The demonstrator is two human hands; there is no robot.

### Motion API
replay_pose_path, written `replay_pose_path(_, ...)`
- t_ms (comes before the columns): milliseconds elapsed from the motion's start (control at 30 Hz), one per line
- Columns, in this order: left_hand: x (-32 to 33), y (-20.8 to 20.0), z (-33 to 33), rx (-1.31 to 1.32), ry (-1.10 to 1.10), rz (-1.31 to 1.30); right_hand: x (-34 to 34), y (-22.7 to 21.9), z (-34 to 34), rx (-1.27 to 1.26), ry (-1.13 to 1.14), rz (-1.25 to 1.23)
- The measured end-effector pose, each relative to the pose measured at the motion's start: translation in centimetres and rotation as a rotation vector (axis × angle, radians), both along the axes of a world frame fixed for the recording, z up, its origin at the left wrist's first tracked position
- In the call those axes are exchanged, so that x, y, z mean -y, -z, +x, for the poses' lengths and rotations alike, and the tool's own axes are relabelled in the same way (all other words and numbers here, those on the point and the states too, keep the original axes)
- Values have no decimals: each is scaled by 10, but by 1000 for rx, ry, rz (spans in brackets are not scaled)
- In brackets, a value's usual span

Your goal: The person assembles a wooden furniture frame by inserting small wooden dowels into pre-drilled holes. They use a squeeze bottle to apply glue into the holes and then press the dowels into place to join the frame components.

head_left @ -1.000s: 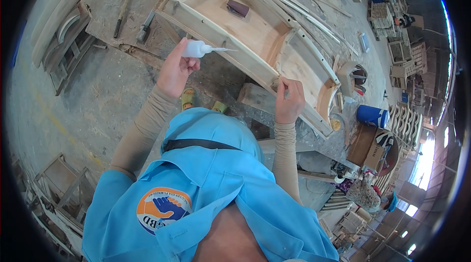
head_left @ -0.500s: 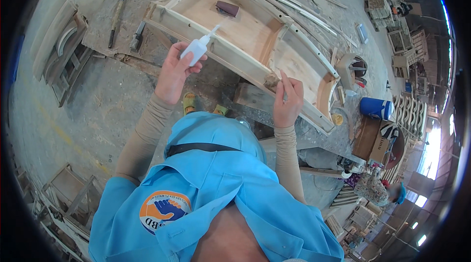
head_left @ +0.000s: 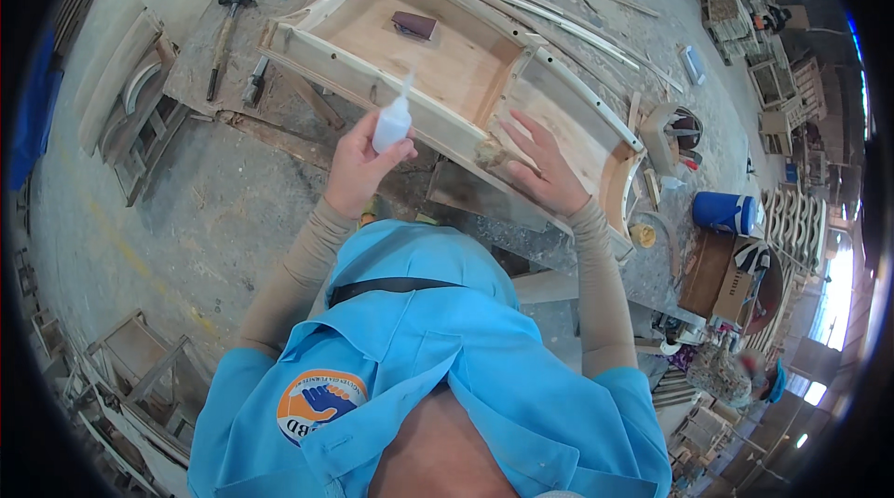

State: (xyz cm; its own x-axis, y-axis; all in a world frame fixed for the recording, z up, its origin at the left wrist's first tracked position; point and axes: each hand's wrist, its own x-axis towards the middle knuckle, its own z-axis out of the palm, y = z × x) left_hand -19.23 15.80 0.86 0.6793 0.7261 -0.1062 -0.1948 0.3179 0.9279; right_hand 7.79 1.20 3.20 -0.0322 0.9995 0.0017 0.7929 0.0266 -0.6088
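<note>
In my left hand (head_left: 366,165) is a white squeeze bottle (head_left: 393,125) with a thin nozzle that points away from me. It is held up by the near rail of a curved wooden frame (head_left: 326,60), which has panels inside it and holes along its rails. My right hand (head_left: 548,167) is over the near rail with its fingers apart, holding nothing. Just left of its thumb, a brownish patch or clump (head_left: 489,152) shows on the rail; what it is made of I cannot make out. A folded piece of maroon sandpaper (head_left: 414,25) lies inside the frame.
To the left lie a hammer (head_left: 226,41) and a brush-like tool (head_left: 255,81). Long wooden strips (head_left: 559,21) lie beyond the frame. On the right are a blue cooler (head_left: 724,212) and a small yellow tub (head_left: 643,235). Curved wooden parts (head_left: 126,93) stand at far left.
My right hand has gone from a pinch to spread fingers over the rail. My left hand has moved right and slightly nearer to me, and the bottle stands more upright in the picture.
</note>
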Motion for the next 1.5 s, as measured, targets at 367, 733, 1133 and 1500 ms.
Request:
replay_pose_path(367,72,16,30,-435,-131,922,-27,26,24,-229,-377,-88)
replay_pose_path(733,110,41,62,-601,-142,1065,-27,20,20,-388,-374,-104)
replay_pose_path(1133,114,40,72,-565,-208,1048,-25,23,25,-402,-389,-124)
replay_pose_path(1500,111,29,72,-582,-139,1057,-25,34,29,-386,-448,-60)
